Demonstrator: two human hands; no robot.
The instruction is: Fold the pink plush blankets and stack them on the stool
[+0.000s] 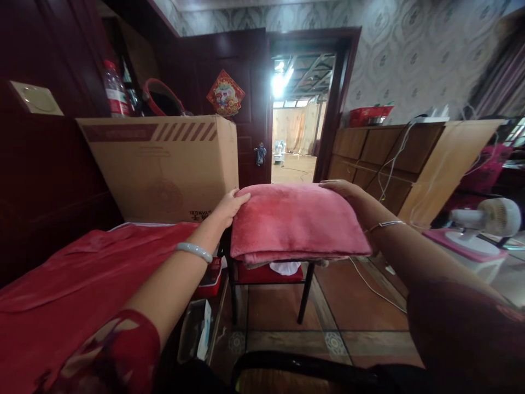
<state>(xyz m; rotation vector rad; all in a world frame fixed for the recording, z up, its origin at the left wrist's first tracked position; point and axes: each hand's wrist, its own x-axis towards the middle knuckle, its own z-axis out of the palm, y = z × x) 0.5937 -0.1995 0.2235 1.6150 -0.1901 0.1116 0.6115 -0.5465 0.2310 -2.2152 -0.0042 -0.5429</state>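
A folded pink plush blanket (pixel 293 221) lies on a small black-legged stool (pixel 305 293) in the middle of the view. My left hand (pixel 228 207) rests on the blanket's far left corner, fingers flat on the fabric. My right hand (pixel 348 192) lies palm down on its far right corner. Both wrists wear bangles. Neither hand grips the blanket; the fingers lie spread along its top edge.
A large cardboard box (pixel 164 167) stands at the left, behind a red-covered bed (pixel 74 284). A wooden cabinet (pixel 394 164) with white cables runs along the right. A small white fan (pixel 488 224) stands at far right. An open doorway (pixel 297 123) lies straight ahead.
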